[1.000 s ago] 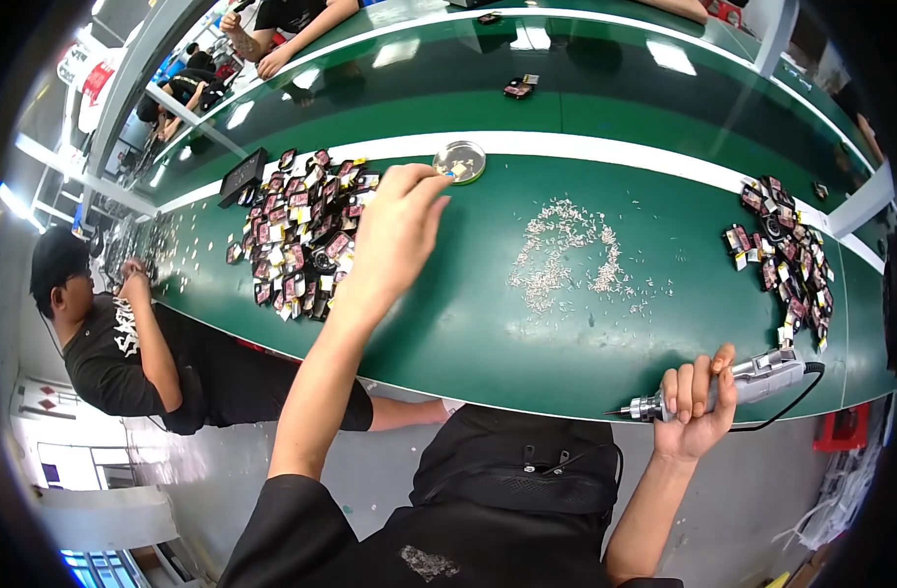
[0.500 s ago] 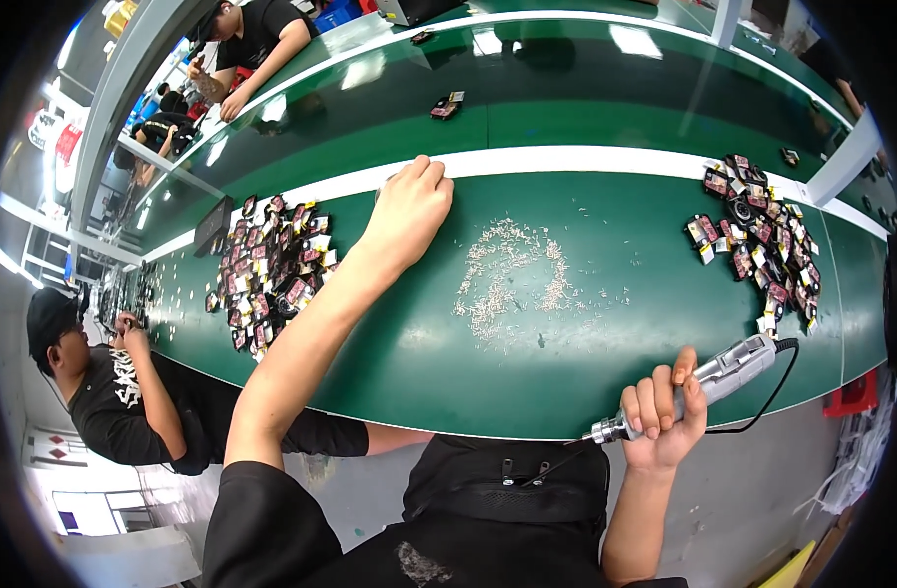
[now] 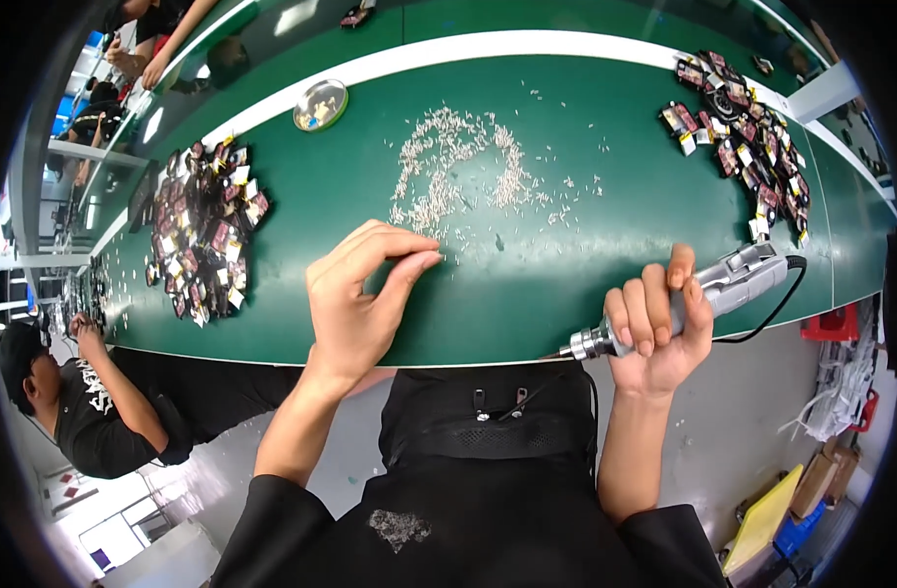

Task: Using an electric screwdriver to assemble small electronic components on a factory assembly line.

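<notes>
My left hand is over the green work table, its thumb and forefinger tips pinched together at the near edge of a scatter of tiny silvery pieces, which look like small screws. Whatever lies between those fingertips is too small to make out. In my right hand is a grey electric screwdriver, held with the fingers wrapped round its body. Its metal nose and thin bit point left, just over the table's near edge, and a black cord curves from its back end.
A heap of small black devices with labels lies on the left, another heap on the right. Near the white rail sits a shallow round dish with small bits inside. A co-worker works at far left.
My left hand has come back from the far rail toward me, uncovering the round dish, and now pinches by the scattered pieces. The right hand keeps its hold on the screwdriver. The view has tilted down.
</notes>
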Demonstrator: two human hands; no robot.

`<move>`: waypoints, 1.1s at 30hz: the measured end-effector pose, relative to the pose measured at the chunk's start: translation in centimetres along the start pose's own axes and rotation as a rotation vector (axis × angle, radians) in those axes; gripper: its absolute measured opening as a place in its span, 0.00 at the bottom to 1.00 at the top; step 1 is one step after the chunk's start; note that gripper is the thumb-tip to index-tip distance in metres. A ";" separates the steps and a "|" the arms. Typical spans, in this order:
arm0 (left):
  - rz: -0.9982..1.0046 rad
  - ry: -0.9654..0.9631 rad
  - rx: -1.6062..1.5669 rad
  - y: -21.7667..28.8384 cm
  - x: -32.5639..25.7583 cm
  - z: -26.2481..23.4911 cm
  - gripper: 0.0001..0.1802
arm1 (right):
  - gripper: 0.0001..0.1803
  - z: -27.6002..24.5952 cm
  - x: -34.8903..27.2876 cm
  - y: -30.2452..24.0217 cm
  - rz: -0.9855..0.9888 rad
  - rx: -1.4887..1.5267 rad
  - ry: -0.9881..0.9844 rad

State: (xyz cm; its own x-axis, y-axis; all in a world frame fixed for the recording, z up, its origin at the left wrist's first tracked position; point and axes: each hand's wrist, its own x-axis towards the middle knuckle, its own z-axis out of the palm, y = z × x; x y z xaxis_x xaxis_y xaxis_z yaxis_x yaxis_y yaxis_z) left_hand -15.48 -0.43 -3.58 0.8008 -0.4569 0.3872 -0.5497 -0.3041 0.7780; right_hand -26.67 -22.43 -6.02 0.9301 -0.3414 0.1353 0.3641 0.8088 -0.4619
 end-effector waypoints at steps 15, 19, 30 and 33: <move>-0.406 -0.123 -1.070 3.2 -5.8 3.2 0.08 | 0.07 7.1 0.0 1.3 -0.177 0.073 -0.013; -0.407 -0.139 -1.109 3.3 -5.9 3.4 0.08 | 0.07 7.3 -0.1 1.1 -0.214 0.059 -0.002; -0.503 -0.129 -1.090 4.2 -6.4 4.0 0.07 | 0.07 6.6 -0.7 0.9 -0.192 -0.027 -0.014; -0.388 -0.082 -0.717 4.8 -6.3 4.2 0.05 | 0.07 6.4 -0.8 0.8 -0.217 -0.037 0.016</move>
State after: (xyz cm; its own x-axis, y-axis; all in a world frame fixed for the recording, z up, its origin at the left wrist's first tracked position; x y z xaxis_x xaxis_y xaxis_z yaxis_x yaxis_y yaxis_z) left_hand -24.15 -2.58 -4.34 0.8678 -0.4969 0.0095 0.0710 0.1429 0.9872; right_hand -26.85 -18.44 -0.88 0.8291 -0.5133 0.2214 0.5534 0.6976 -0.4551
